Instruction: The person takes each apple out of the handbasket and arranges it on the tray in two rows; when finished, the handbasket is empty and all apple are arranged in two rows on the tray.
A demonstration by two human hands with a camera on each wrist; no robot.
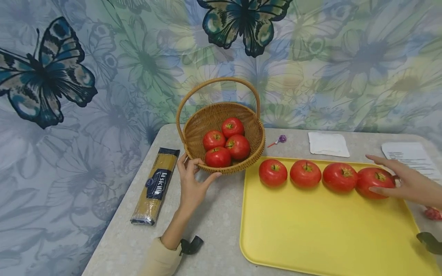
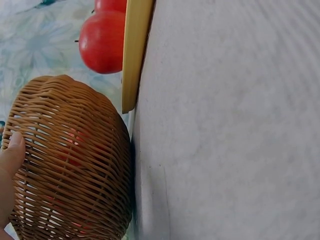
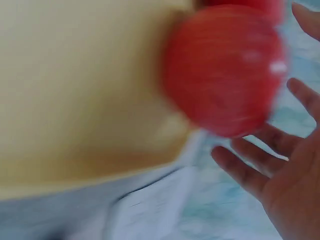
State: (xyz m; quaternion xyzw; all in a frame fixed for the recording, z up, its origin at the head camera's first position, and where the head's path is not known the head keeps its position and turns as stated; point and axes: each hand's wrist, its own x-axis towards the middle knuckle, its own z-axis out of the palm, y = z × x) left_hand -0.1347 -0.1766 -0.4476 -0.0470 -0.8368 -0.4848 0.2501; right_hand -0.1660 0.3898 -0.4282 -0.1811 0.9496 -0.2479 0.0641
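Observation:
My left hand (image 1: 193,188) pinches the near left rim of a wicker basket (image 1: 255,163), thumb outside and fingers at the edge. The basket has a tall arched handle and holds several red apples (image 1: 238,147). In the left wrist view, the thumb lies against the basket's woven side (image 2: 75,160). On a yellow tray (image 1: 321,234), several more red apples stand in a row along the far edge. My right hand (image 1: 411,180) is spread around the rightmost apple (image 1: 374,184), fingers apart. In the right wrist view, its fingertips come right at that apple (image 3: 225,70), which is blurred.
A pack of spaghetti (image 1: 155,188) lies left of the basket. Behind the tray are a purple-headed lollipop (image 1: 281,138), a white packet (image 1: 328,144) and a printed sheet (image 1: 411,155). A reddish item (image 1: 433,213) lies right of the tray. A butterfly-patterned backdrop (image 1: 145,61) rises behind the table.

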